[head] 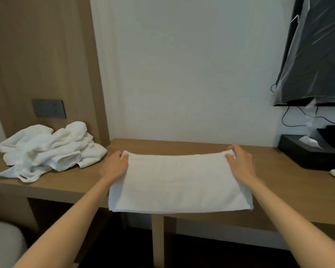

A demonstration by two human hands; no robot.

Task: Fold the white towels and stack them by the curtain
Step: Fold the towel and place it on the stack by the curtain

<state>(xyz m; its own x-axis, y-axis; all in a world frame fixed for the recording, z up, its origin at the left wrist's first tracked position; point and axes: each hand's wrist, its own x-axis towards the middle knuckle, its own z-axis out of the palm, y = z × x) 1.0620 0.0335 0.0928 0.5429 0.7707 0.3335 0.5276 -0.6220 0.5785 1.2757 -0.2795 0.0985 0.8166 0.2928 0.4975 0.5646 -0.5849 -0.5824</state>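
Left hand (115, 166), right hand (241, 161) pinch folded towel (179, 182) corners on desk (278, 188).

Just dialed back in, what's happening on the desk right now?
A person is partway through folding a white towel that lies flat on the wooden desk. The left hand pinches its far left corner and the right hand its far right corner. A heap of unfolded towels lies further left on the desk. No folded stack is in view yet.
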